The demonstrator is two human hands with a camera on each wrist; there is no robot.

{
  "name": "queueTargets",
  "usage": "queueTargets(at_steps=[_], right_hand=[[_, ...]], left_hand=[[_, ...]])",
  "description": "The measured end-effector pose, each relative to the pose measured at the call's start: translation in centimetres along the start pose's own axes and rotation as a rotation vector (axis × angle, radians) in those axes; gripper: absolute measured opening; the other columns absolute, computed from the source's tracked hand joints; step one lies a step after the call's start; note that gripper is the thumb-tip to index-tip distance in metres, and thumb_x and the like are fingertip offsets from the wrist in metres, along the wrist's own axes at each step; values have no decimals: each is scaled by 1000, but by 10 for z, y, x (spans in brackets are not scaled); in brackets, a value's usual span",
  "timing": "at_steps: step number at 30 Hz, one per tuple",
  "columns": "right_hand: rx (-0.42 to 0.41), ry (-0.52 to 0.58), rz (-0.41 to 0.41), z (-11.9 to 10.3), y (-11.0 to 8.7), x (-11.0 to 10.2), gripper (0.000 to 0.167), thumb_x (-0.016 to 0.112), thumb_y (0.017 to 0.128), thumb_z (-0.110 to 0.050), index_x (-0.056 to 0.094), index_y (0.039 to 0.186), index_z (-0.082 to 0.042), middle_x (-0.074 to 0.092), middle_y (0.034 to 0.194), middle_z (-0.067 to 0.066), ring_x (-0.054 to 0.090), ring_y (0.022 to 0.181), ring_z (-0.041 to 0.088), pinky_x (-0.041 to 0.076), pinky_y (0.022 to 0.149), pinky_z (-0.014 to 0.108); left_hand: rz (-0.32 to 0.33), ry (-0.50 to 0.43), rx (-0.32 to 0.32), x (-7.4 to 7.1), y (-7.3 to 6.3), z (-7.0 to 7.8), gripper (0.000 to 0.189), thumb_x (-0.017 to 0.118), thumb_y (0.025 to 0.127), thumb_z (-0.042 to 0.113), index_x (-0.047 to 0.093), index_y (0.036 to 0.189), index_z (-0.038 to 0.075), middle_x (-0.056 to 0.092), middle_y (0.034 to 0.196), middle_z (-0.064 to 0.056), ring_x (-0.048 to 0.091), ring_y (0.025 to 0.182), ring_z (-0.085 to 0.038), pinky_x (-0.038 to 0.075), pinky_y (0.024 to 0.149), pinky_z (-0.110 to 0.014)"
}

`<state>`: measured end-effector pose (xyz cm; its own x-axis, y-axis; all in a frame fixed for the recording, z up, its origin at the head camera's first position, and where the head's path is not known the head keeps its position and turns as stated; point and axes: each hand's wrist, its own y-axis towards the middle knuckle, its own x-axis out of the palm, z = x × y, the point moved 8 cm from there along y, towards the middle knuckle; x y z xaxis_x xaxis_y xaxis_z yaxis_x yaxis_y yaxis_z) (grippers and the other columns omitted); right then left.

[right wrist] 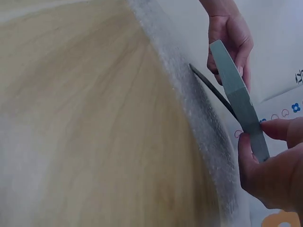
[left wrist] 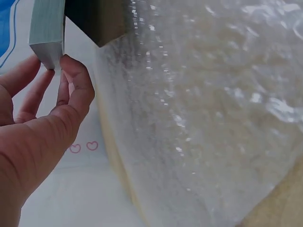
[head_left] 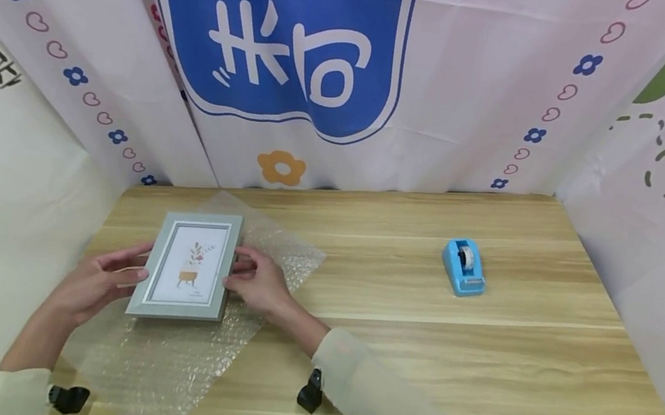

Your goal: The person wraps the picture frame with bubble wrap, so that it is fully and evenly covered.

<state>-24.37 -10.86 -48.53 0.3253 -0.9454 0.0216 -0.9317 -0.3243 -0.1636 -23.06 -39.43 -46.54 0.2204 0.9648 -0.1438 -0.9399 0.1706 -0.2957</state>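
A pale grey-green picture frame (head_left: 189, 261) with a potted-plant print faces up in the head view. My left hand (head_left: 88, 286) pinches its left edge between thumb and fingers, while my right hand (head_left: 262, 287) grips the opposite edge. Beneath the frame lies a clear sheet of bubble wrap (head_left: 167, 362). In the right wrist view the frame (right wrist: 241, 101) appears edge-on, raised off the wrap, with its dark back stand (right wrist: 213, 90) angled out from it. The left wrist view shows that stand (left wrist: 102, 23) below the frame's corner.
A blue tape dispenser (head_left: 464, 267) stands on the wooden table (head_left: 408, 391), toward the far right. Printed cloth (head_left: 452, 96) hangs behind the table and along its sides. A black wrist camera (head_left: 311, 391) sits at the right cuff.
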Motion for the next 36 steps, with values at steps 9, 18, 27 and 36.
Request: queueTargets(at_steps=[9,18,27,36], right_hand=[[21,-123,-16,8,2,1,65,83,91,-4,60,152,-12,73,129,12,74,103,16,64,85,25],[-13,-298,-66,3,3,1,66,83,91,-11,58,152,-6,74,130,14,77,105,16,61,88,22],[9,-363,-123,1,4,4,73,85,89,-13,55,155,-6,73,133,12,74,107,13,59,90,20],[49,-374,-117,1,1,4,77,87,87,-12,53,156,-6,71,136,10,73,113,17,59,98,23]], left_hand=[[31,199,-62,3,7,-13,74,74,103,14,37,166,6,66,119,21,68,107,1,62,87,-25],[40,289,-112,1,9,-19,78,74,104,27,34,167,6,64,127,16,67,107,2,61,89,-26],[49,324,-109,0,9,-24,80,75,103,29,35,167,5,57,151,-15,65,109,7,60,91,-20],[44,315,-69,2,9,-21,79,75,103,22,34,166,-2,63,145,-4,65,111,9,61,92,-21]])
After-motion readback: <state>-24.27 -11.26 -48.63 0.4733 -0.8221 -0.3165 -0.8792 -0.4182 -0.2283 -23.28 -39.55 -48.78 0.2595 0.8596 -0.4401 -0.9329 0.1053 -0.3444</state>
